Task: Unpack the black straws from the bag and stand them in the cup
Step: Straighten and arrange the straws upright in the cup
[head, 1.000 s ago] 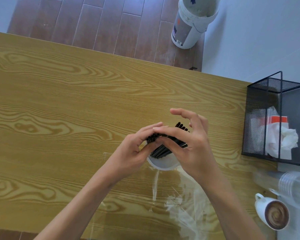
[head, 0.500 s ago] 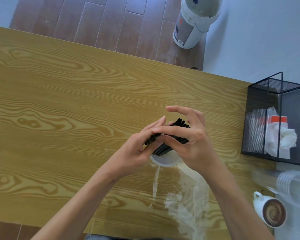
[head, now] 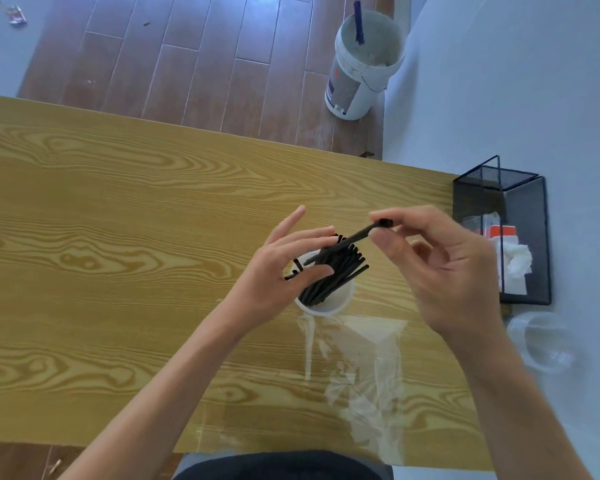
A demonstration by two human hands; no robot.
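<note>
Black straws [head: 329, 275] tilted in cup [head: 333, 303]

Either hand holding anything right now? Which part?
The right hand pinches one black straw at its top end, between thumb and forefinger. The left hand rests its fingers against the straw bundle in the cup, no clear grip.

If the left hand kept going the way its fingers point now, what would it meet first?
The left hand points up-right, fingers spread against the bundle of black straws standing in the white cup, so it would likely press into those first. Depth is uncertain from this one view.
</note>
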